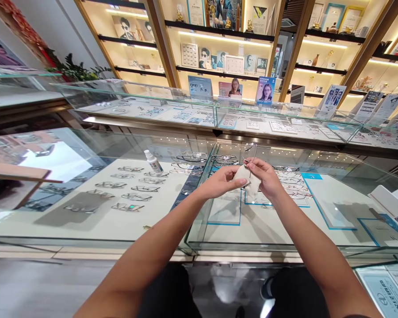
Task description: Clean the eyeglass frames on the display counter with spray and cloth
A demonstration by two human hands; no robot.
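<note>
Above a glass display counter (199,240) my two hands meet. My right hand (267,176) is closed on a thin-rimmed pair of glasses (249,152), which stands up above the fingers. My left hand (220,182) pinches a pale cleaning cloth (248,182) against the glasses. The cloth hangs down between both hands. A small white spray bottle (153,161) stands on the counter glass to the left of my hands.
Rows of spectacle frames (126,185) lie inside the counter under the glass. A second glass counter (219,115) with more frames runs behind it. Lit wall shelves (219,39) with pictures and cards stand at the back. A white case (388,201) lies at right.
</note>
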